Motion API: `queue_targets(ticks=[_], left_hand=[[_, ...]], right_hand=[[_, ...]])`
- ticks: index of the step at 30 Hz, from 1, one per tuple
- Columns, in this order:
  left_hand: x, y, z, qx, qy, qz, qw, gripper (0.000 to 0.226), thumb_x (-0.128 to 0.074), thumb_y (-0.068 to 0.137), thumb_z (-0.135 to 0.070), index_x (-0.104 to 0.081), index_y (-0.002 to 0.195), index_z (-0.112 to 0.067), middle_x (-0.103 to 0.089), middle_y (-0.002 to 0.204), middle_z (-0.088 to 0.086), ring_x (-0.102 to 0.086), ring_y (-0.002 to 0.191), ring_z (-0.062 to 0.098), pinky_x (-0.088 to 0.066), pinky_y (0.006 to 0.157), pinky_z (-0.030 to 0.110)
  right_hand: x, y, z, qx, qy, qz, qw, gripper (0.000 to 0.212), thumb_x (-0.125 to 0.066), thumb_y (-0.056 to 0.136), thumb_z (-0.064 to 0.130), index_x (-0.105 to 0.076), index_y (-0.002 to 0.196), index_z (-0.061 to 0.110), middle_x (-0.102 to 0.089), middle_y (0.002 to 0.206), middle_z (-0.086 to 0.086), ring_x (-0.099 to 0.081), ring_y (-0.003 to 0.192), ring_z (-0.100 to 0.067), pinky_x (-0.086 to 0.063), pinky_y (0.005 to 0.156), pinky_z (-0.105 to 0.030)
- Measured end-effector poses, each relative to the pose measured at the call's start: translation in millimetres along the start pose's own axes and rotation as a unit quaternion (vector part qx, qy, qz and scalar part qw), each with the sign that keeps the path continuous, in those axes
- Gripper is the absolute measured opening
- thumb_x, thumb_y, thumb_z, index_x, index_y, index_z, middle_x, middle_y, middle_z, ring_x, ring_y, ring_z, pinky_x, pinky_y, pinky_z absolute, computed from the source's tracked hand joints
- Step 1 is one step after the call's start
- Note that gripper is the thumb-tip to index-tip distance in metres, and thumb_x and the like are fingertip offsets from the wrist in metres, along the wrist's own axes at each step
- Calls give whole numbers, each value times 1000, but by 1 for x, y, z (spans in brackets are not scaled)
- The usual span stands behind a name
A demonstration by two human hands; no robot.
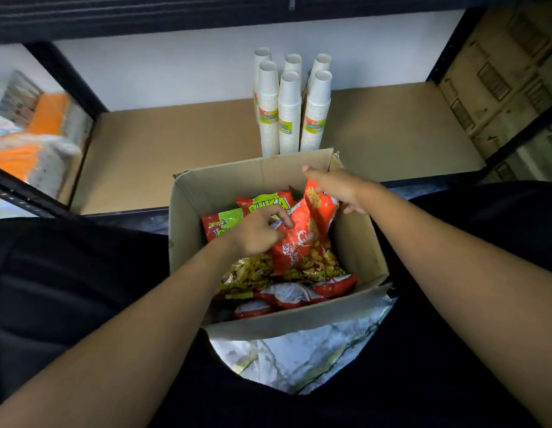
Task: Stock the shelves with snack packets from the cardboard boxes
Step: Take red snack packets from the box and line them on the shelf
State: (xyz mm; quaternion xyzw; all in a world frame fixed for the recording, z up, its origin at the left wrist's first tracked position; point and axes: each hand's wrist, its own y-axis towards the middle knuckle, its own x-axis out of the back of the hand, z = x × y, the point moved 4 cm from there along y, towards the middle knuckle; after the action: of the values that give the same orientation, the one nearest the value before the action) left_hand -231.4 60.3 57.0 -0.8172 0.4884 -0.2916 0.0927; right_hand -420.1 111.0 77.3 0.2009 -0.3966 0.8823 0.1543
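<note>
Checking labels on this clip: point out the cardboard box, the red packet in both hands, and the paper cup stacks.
cardboard box (188,220): head view, bare left inner wall.
red packet (304,239): head view, middle of its printed front.
paper cup stacks (289,114): head view, side of the front middle stack.

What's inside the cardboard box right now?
Snack packets: red, green-topped and clear yellow ones. The left hand and right hand hold a red packet on top. Packets beneath are covered.

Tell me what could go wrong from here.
Tall cup stacks stand right behind the box; a packet swung onto the shelf could topple them. Both the left hand and right hand grip one red packet; pulling opposite ways might tear it.
</note>
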Motion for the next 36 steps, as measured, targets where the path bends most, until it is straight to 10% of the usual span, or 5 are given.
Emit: queue_targets(ticks=[3,7,13,23,36], left_hand=[[15,-5,9,15,-66,-55,996,14,-61,90,-6,-63,99,-17,-67,99,13,-58,73,22,-45,65,33],[22,-16,23,40,-98,-63,992,45,-83,78,-13,-54,113,-14,-67,105,0,-68,78,5,-56,65,22],[34,-18,38,46,-43,-167,984,46,-80,80,-14,-46,103,-35,-55,112,9,-63,102,33,-60,79,51],[29,-10,53,63,-84,-210,972,39,-68,91,-15,-34,102,-31,-63,114,7,-70,88,22,-63,64,44],[30,-10,65,74,37,-214,973,28,-70,91,-24,-47,107,-22,-57,108,1,-63,77,15,-54,58,30]], right_hand=[[-2,-5,4,79,-40,-38,995,50,-75,82,49,-70,114,12,-68,108,-3,-62,95,-19,-46,68,-26],[-9,1,1,118,-57,-91,987,51,-85,71,17,-65,117,11,-58,118,-7,-58,109,-23,-51,95,-37],[-12,10,0,168,-46,-113,978,46,-72,73,3,-64,110,29,-62,118,-5,-61,101,-24,-55,85,-35],[-20,6,4,211,-80,-156,962,46,-59,77,24,-45,112,50,-63,110,2,-64,87,-25,-57,75,-43],[-34,21,-17,122,-253,-136,950,35,-77,82,30,-53,103,16,-53,119,-12,-54,97,-26,-36,73,-28]])
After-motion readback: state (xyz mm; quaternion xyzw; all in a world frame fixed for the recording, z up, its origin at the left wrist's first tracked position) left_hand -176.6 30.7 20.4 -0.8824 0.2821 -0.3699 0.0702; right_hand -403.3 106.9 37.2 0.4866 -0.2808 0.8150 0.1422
